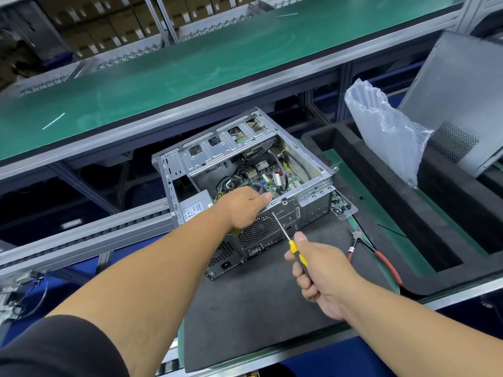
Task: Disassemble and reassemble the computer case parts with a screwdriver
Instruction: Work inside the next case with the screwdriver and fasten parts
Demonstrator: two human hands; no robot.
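Grey metal, the open computer case (245, 180) lies under the left hand (245, 208), whose fingers curl over its rear top edge. The right hand (321, 270), nearer, grips a yellow-handled screwdriver (288, 238), tip touching the rear panel beside the left hand.

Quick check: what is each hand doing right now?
Left hand: fingers curled over the top rear edge of the open grey metal computer case.
Right hand: grips the yellow-and-black-handled screwdriver.

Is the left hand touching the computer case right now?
Touching. The head view shows the left hand resting on the computer case, fingers curled over the top edge of its rear panel.
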